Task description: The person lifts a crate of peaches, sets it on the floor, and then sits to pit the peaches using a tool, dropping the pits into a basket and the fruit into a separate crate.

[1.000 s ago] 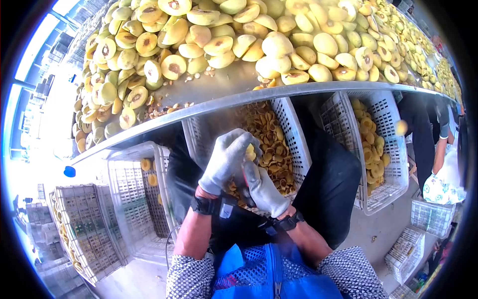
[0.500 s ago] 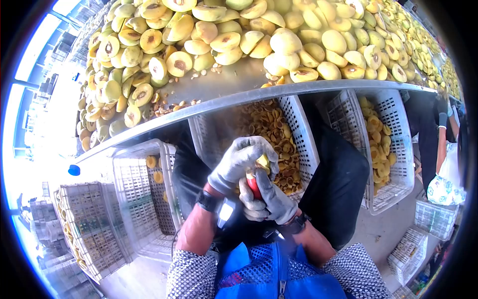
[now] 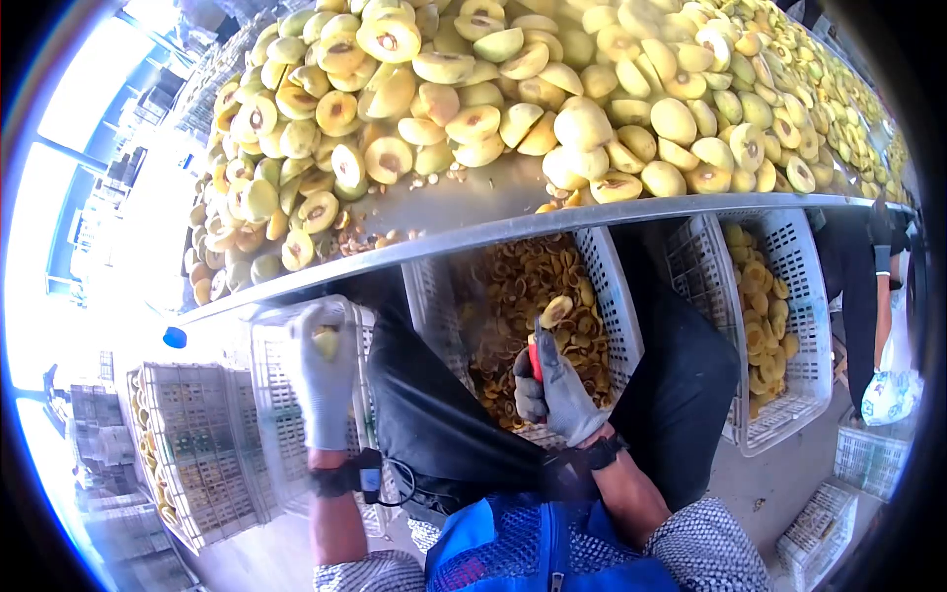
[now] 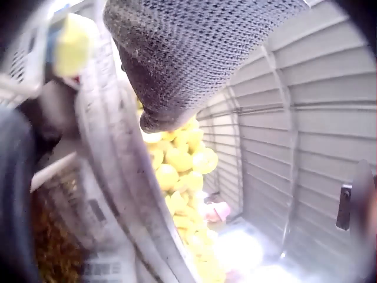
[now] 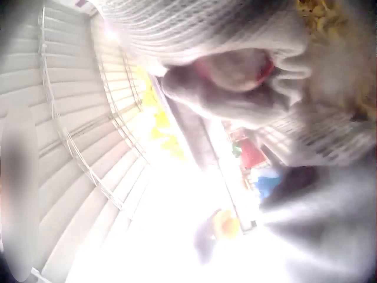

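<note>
My left hand (image 3: 324,390), in a pale knitted glove, is blurred over the white crate at the left. A yellow peach piece (image 3: 326,342) shows among its fingers. In the left wrist view the glove (image 4: 188,53) fills the top, and a blurred yellow piece (image 4: 72,44) appears beyond it. My right hand (image 3: 570,395), gloved too, grips a red-handled tool (image 3: 535,357) over the middle crate; most of its working end is hidden. Just past the tool's tip is a yellow peach half (image 3: 556,312) with a brownish centre. In the right wrist view something red-edged (image 5: 259,73) sits within the curled glove.
A metal table (image 3: 434,209) heaped with halved peaches (image 3: 473,123) runs across the front. Below it, between the knees, is the middle crate (image 3: 619,296) of brownish-yellow pieces. A right crate (image 3: 804,296) holds yellow pieces. Another white crate (image 3: 261,414) stands left. Another person's arm (image 3: 885,326) shows far right.
My hands were together over the middle crate, working on a yellow piece with the red-handled tool. The left hand has swung left over the left crate; the right stays with the tool.
</note>
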### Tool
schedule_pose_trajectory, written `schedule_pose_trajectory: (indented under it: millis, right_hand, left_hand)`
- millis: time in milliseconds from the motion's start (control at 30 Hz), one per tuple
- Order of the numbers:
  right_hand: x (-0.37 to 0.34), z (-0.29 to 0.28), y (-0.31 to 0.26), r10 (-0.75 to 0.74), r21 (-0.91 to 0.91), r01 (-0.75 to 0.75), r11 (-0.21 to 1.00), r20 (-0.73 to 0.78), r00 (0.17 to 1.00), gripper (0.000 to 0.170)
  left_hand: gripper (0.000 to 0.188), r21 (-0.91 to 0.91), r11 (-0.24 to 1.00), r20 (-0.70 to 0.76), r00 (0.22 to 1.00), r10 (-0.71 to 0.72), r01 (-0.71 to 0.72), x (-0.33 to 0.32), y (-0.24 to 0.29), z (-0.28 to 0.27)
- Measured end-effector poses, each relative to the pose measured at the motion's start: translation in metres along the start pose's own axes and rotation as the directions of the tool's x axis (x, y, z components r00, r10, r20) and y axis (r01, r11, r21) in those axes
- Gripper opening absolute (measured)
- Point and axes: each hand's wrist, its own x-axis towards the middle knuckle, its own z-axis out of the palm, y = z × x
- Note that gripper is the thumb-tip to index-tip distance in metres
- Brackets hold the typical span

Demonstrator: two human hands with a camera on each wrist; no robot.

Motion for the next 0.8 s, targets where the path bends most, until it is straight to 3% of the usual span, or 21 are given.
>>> schedule_pose_trajectory:
  millis: [33, 67, 133, 200, 267, 300, 333, 367, 500, 600, 700, 733, 800]
  right_hand:
    - [-0.001, -0.001, 0.002, 0.058, 0.031, -0.061, 0.998, 0.086, 0.995, 0.062]
    - [-0.012, 0.012, -0.003, 0.082, 0.064, -0.092, 0.994, 0.144, 0.986, 0.062]
    - [-0.011, 0.02, -0.005, 0.042, -0.09, -0.029, 0.996, 0.15, 0.988, 0.061]
    - [0.002, 0.012, 0.002, -0.031, -0.159, 0.041, 0.986, 0.06, 0.998, 0.063]
    - [0.0, -0.001, 0.0, -0.056, -0.167, 0.063, 0.984, 0.046, 0.997, 0.063]
    - [-0.001, -0.005, 0.0, -0.036, -0.116, 0.039, 0.992, 0.024, 0.999, 0.062]
    - [-0.007, -0.003, -0.003, -0.109, -0.153, 0.113, 0.982, 0.034, 0.993, 0.055]
    - [-0.01, -0.005, -0.007, -0.139, -0.165, 0.148, 0.975, 0.068, 0.988, 0.055]
    - [-0.015, -0.003, -0.037, -0.302, -0.217, 0.326, 0.92, 0.136, 0.943, 0.055]
    - [-0.009, 0.017, -0.066, -0.491, -0.211, 0.494, 0.844, 0.071, 0.868, 0.05]
    - [-0.005, 0.04, -0.084, -0.399, -0.169, 0.405, 0.899, 0.067, 0.914, 0.044]
    - [-0.006, 0.046, -0.079, -0.334, -0.188, 0.335, 0.923, 0.041, 0.942, 0.041]
    - [-0.005, 0.042, -0.062, -0.367, -0.129, 0.373, 0.919, 0.068, 0.928, 0.032]
  left_hand:
    - [0.033, 0.145, 0.968, -0.029, 0.977, 0.21, -0.204, 0.019, 0.012, -0.018]
    - [0.035, 0.058, 0.971, 0.037, 0.972, 0.231, -0.233, 0.036, 0.026, -0.023]
    - [0.035, -0.048, 0.971, 0.14, 0.961, 0.24, -0.236, 0.07, 0.082, -0.005]
    - [0.043, -0.042, 0.897, 0.18, 0.88, 0.44, -0.44, 0.108, 0.123, 0.035]
    - [0.056, 0.186, 0.851, 0.337, 0.845, 0.415, -0.492, 0.141, 0.151, 0.084]
    - [0.058, 0.203, 0.835, 0.37, 0.83, 0.417, -0.511, 0.151, 0.157, 0.105]
    - [0.06, 0.223, 0.82, 0.402, 0.816, 0.415, -0.527, 0.16, 0.158, 0.121]
    - [0.054, 0.248, 0.8, 0.344, 0.822, 0.454, -0.546, 0.166, 0.155, 0.13]
    - [0.049, 0.024, 0.838, 0.209, 0.822, 0.529, -0.545, 0.143, 0.143, 0.11]
    - [0.053, -0.168, 0.748, 0.161, 0.731, 0.663, -0.642, 0.095, 0.144, 0.063]
    - [0.062, -0.331, 0.77, 0.222, 0.748, 0.625, -0.545, 0.038, 0.141, 0.046]
    - [0.066, -0.452, 0.774, 0.275, 0.756, 0.593, -0.443, 0.022, 0.138, 0.049]
    - [0.063, -0.656, 0.721, 0.279, 0.816, 0.507, -0.224, 0.003, 0.137, 0.05]
